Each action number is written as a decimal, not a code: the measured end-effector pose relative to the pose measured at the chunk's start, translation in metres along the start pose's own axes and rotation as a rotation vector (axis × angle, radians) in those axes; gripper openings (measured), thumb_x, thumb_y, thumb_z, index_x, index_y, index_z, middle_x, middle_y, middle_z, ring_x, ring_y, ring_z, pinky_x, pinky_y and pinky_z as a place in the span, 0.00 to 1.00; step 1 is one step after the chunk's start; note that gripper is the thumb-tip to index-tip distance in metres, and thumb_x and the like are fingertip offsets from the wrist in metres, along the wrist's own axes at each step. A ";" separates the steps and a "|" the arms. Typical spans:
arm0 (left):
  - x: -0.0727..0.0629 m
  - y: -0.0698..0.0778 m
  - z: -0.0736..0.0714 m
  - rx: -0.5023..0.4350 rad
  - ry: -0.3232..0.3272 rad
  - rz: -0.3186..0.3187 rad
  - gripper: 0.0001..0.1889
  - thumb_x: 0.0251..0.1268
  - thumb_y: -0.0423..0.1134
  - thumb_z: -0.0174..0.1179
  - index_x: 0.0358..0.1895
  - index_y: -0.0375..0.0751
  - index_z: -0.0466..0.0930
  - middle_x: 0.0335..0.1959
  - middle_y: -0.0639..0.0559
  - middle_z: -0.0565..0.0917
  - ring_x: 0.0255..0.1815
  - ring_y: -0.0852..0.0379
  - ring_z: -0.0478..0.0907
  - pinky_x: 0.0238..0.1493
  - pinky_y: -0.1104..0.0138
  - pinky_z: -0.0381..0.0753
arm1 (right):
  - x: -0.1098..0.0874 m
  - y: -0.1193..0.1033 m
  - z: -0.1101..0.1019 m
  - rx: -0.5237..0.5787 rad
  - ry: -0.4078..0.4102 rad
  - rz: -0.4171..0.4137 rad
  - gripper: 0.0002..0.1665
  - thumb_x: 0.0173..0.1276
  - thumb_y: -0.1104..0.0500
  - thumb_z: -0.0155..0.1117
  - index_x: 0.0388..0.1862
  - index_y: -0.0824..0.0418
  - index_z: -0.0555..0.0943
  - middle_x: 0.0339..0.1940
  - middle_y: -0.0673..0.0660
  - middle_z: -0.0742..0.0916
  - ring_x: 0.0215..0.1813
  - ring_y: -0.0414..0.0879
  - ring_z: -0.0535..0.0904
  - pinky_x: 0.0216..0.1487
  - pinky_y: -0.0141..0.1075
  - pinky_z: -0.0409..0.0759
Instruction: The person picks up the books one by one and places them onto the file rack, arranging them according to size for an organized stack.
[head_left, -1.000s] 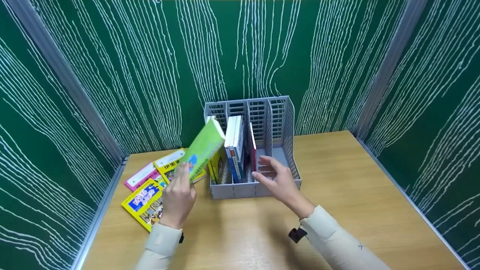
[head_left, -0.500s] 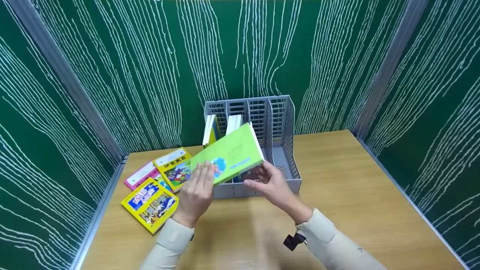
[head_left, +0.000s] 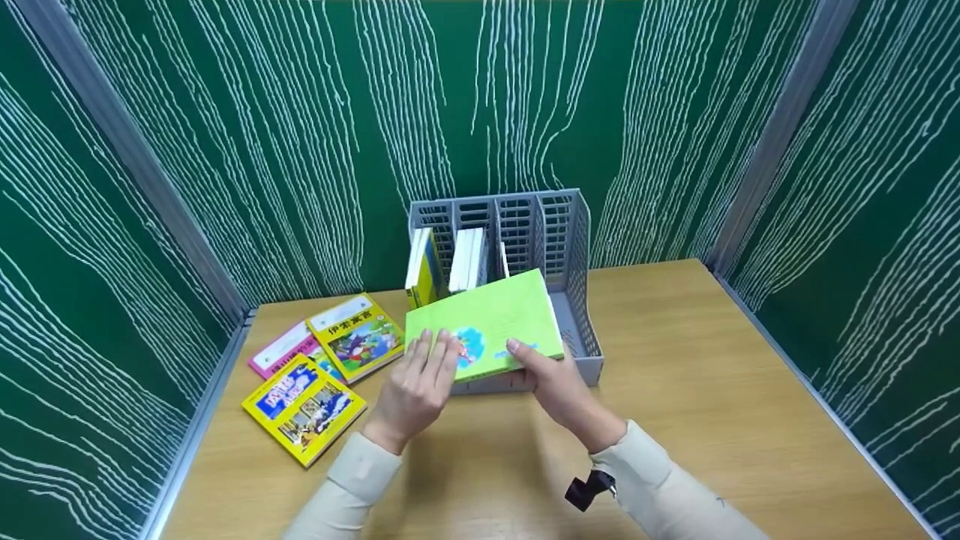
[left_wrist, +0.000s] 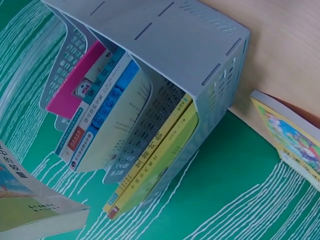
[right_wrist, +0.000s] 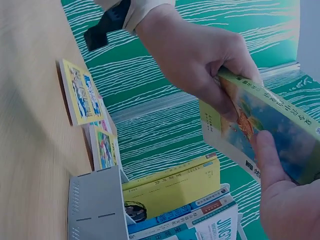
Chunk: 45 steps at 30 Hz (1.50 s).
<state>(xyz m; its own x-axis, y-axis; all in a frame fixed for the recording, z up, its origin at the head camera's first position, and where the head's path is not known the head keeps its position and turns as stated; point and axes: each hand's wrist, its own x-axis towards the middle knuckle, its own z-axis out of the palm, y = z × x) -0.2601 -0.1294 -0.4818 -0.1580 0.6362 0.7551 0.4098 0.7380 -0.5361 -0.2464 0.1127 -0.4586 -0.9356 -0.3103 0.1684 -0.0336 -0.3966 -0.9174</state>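
Both hands, L hand (head_left: 411, 391) & R hand (head_left: 559, 387), w/ grip on green bk (head_left: 506, 311), nr grey rack (head_left: 588, 370).

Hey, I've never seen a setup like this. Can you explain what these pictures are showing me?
No machine here: the left grip and right grip are a person's bare hands. The wide picture is taken from the head, looking down; the two tilted ones come from the left and right wrists. On the wooden table stands a grey rack with upright books in it. To its left lie two yellow books and a partly covered pink book. Both hands hold a green book, which hides part of the rack in the head view.
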 end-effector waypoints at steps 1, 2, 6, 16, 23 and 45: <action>0.000 0.000 0.000 0.000 -0.001 0.004 0.19 0.91 0.34 0.46 0.58 0.33 0.89 0.54 0.40 0.93 0.51 0.40 0.94 0.48 0.55 0.93 | 0.000 0.000 0.001 0.010 0.007 -0.002 0.23 0.83 0.60 0.57 0.72 0.66 0.72 0.54 0.50 0.93 0.55 0.44 0.92 0.57 0.41 0.91; 0.001 0.000 0.001 0.001 0.000 0.008 0.19 0.90 0.34 0.46 0.58 0.33 0.89 0.54 0.40 0.93 0.51 0.40 0.94 0.48 0.55 0.93 | 0.000 -0.001 0.001 0.017 0.011 -0.005 0.22 0.83 0.60 0.56 0.71 0.66 0.73 0.54 0.50 0.93 0.54 0.44 0.92 0.57 0.41 0.91; 0.001 0.001 0.004 0.003 0.015 0.015 0.18 0.90 0.34 0.46 0.57 0.33 0.89 0.53 0.40 0.93 0.50 0.41 0.94 0.48 0.55 0.93 | 0.000 -0.001 0.003 0.047 0.032 -0.016 0.19 0.82 0.63 0.55 0.68 0.65 0.75 0.52 0.50 0.93 0.53 0.44 0.93 0.56 0.41 0.91; 0.005 0.000 0.006 -0.038 -0.002 -0.005 0.19 0.91 0.36 0.45 0.59 0.35 0.88 0.55 0.41 0.93 0.53 0.41 0.93 0.51 0.53 0.92 | 0.001 -0.002 0.002 0.065 0.106 -0.036 0.23 0.80 0.66 0.53 0.71 0.70 0.72 0.53 0.52 0.93 0.54 0.45 0.93 0.55 0.41 0.92; 0.011 -0.002 0.003 -0.072 -0.049 -0.028 0.14 0.84 0.37 0.59 0.62 0.36 0.86 0.58 0.41 0.92 0.58 0.42 0.92 0.56 0.52 0.91 | 0.001 -0.002 -0.002 0.074 0.134 -0.032 0.24 0.80 0.65 0.52 0.73 0.68 0.71 0.54 0.53 0.93 0.54 0.45 0.93 0.54 0.39 0.92; -0.001 -0.015 0.018 -0.177 -0.111 -0.235 0.26 0.63 0.37 0.79 0.62 0.30 0.85 0.59 0.36 0.90 0.60 0.41 0.90 0.63 0.52 0.88 | 0.012 -0.018 -0.036 0.244 0.343 -0.201 0.24 0.80 0.71 0.49 0.72 0.66 0.67 0.52 0.54 0.93 0.49 0.45 0.93 0.50 0.36 0.92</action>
<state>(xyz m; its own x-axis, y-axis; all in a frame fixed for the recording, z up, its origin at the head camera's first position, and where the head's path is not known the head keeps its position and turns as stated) -0.2824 -0.1369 -0.4812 -0.3598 0.4806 0.7997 0.4991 0.8233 -0.2703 -0.2698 0.1466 -0.4533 -0.9826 0.0811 0.1672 -0.1808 -0.6240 -0.7602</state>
